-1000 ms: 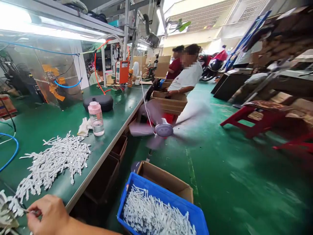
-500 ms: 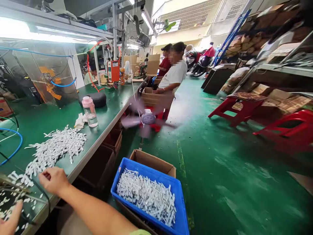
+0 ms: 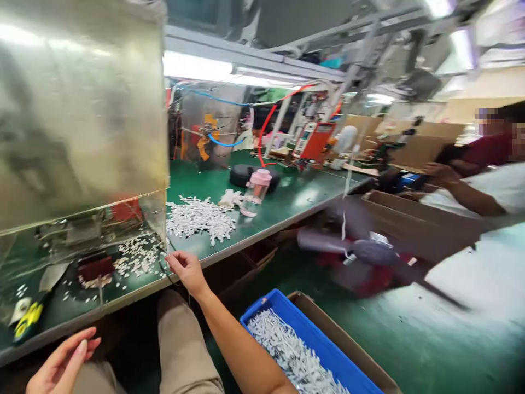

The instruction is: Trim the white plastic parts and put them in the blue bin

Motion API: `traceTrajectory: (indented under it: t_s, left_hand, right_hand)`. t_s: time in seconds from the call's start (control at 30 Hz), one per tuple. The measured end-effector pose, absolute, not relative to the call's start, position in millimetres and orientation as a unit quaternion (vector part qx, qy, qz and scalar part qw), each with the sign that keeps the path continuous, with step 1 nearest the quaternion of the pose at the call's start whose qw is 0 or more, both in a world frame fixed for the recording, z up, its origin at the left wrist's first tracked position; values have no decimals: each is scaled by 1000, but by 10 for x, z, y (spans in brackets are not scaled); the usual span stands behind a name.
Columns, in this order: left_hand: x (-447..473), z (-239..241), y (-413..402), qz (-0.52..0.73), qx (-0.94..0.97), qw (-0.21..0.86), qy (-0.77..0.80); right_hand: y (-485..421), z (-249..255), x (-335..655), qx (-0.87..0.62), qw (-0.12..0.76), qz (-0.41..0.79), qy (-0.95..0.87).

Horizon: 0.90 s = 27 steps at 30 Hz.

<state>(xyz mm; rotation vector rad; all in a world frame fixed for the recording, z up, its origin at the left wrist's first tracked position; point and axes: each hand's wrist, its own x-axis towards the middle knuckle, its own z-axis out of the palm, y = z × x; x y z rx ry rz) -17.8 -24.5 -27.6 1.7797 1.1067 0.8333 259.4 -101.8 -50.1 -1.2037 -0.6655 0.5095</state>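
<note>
My right hand (image 3: 186,269) rests at the front edge of the green workbench (image 3: 287,205), fingers curled in a pinch; whatever they hold is too small to name. It lies next to scattered small white plastic bits (image 3: 137,254) under a clear guard panel (image 3: 82,109). A heap of white plastic pieces (image 3: 199,219) lies just beyond it on the bench. My left hand (image 3: 61,364) hovers low at the bench's near edge, fingers stretched out and holding nothing.
A blue bin (image 3: 303,350) of white pieces sits in a cardboard box (image 3: 353,350) on the floor to my right. A pink bottle (image 3: 256,191), a white glove and a black case stand further along the bench. A spinning fan (image 3: 369,254) and co-workers (image 3: 484,180) are at right.
The view has swung left toward the guarded machine. My right hand has shifted from the white heap to the bench edge by the guard. My left hand has come further into view.
</note>
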Motion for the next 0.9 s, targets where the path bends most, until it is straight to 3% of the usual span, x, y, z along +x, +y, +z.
traceTrajectory:
  t_s: [0.27, 0.9]
  left_hand:
    - [-399, -200, -471, 338, 602, 566, 451]
    - [-617, -450, -504, 364, 544, 612, 443]
  right_hand:
    - [-923, -399, 1760, -586, 617, 400, -340]
    - [-82, -509, 1513, -544, 631, 505, -228]
